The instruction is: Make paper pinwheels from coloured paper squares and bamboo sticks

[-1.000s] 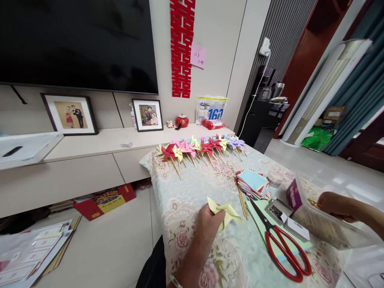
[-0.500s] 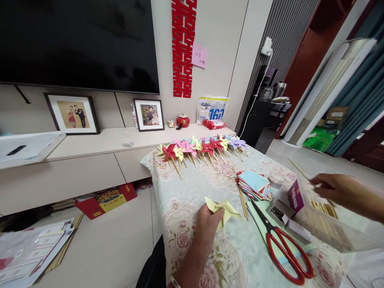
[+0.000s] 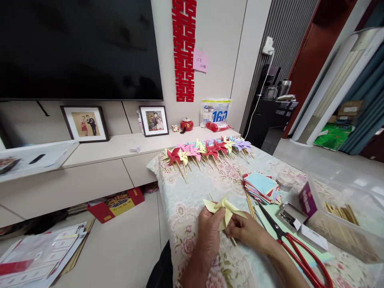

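My left hand [image 3: 208,234] pinches a pale yellow paper pinwheel [image 3: 223,207] just above the flowered tablecloth [image 3: 192,196]. My right hand [image 3: 247,232] is closed beside it, gripping a thin wooden stick [image 3: 232,241] that runs under the pinwheel and pokes out at its far side. Both hands meet at the pinwheel near the table's front left.
A row of finished coloured pinwheels [image 3: 207,150] lies along the table's far edge. To the right are a stack of coloured paper squares [image 3: 261,187], loose sticks [image 3: 249,205], red-handled scissors [image 3: 300,256], a small box of pins [image 3: 289,218] and a clear tub of sticks [image 3: 342,218].
My right hand lifted a stick out of the clear tub and carried it left to the pinwheel, which my left hand kept holding. The camera tilted slightly down and left.
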A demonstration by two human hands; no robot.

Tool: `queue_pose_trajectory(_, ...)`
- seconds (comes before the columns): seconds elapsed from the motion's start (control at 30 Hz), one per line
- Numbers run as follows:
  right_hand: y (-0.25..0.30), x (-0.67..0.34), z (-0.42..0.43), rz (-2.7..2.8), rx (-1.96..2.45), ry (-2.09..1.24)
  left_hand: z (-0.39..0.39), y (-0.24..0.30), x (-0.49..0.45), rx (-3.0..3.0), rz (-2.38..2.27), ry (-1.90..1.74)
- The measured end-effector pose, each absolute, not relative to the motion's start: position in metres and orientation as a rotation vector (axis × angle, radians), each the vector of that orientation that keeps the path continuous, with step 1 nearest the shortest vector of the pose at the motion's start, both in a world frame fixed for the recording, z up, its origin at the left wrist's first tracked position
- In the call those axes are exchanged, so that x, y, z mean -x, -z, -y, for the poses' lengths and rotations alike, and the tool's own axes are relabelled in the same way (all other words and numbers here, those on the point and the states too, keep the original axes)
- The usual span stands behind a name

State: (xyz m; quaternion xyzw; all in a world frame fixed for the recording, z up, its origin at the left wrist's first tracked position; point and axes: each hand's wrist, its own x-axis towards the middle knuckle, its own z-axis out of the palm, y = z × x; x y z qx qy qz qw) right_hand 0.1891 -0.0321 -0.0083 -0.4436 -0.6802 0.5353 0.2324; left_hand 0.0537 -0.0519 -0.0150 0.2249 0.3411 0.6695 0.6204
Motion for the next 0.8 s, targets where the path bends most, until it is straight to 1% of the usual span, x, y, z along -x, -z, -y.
queue_pose_trajectory(0.1, 0.003, -0.200, 0.035, 1.756, 1.139, -1.618, 0.050, 0.020, -0.053, -0.537, -0.850, -1.540)
queue_pose_trajectory(0.37, -0.002, -0.208, 0.038, 1.443, 1.063, -1.449, 0.051, 0.023, -0.054, -0.713, -1.078, -1.426)
queue_pose_trajectory(0.67, 0.003, -0.202, 0.037, 1.505, 1.188, -1.317, 0.050, 0.031, -0.058, -0.938, -1.169, -1.358)
queue_pose_trajectory(0.8, 0.004, -0.201, 0.037, 1.489, 1.211, -1.308, 0.052, 0.029, -0.057, -0.996, -1.203, -1.347)
